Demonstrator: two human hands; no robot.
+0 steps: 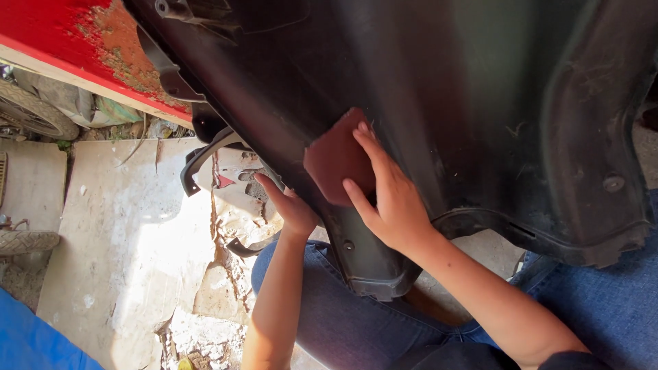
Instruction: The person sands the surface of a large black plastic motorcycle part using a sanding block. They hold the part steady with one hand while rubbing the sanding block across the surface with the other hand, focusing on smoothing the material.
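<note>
I am in the middle of rubbing down the big black plastic panel (439, 89), which leans across my knees in blue jeans (343, 322). My right hand (387, 199) lies flat, fingers spread, pressing a reddish-brown sanding sheet (336, 157) against the panel's lower face. My left hand (291, 205) curls around the panel's lower edge just left of the sheet, steadying it from behind. I judge the next stroke calls for even pressure and a firm brace, so the panel does not slip. Left of the panel lie cracked pale slabs (130, 233); above its left end is a rusted red edge (75, 48).
</note>
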